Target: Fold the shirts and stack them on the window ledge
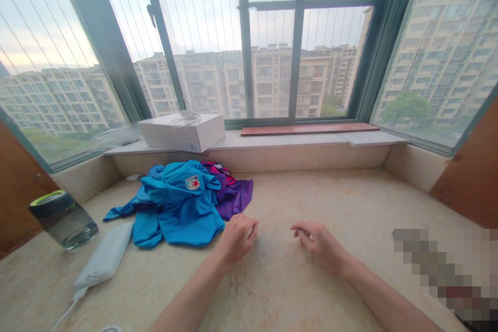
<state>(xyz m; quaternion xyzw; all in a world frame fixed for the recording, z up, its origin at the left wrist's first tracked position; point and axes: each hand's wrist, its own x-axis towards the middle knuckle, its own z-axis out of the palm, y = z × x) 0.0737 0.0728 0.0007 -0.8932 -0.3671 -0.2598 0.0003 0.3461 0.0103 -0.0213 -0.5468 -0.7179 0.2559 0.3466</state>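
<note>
My left hand (238, 237) rests at the middle of the stone-patterned surface (272, 290), its fingers curled and pressed together, with nothing visible in them. It is right beside a crumpled blue shirt (182, 207) with a small round badge. Behind that shirt's right side lies a purple and pink garment (236, 198). To the right, my right hand (314, 238) is over the surface with its fingers loosely bent and somewhat apart, holding nothing. A gap of bare surface separates the two hands.
A water bottle (64, 219) and a white power bank (104, 257) with a cable lie at the left. On the window ledge are a white box (182, 132) and a reddish board (311, 128). A pixelated patch covers the lower right.
</note>
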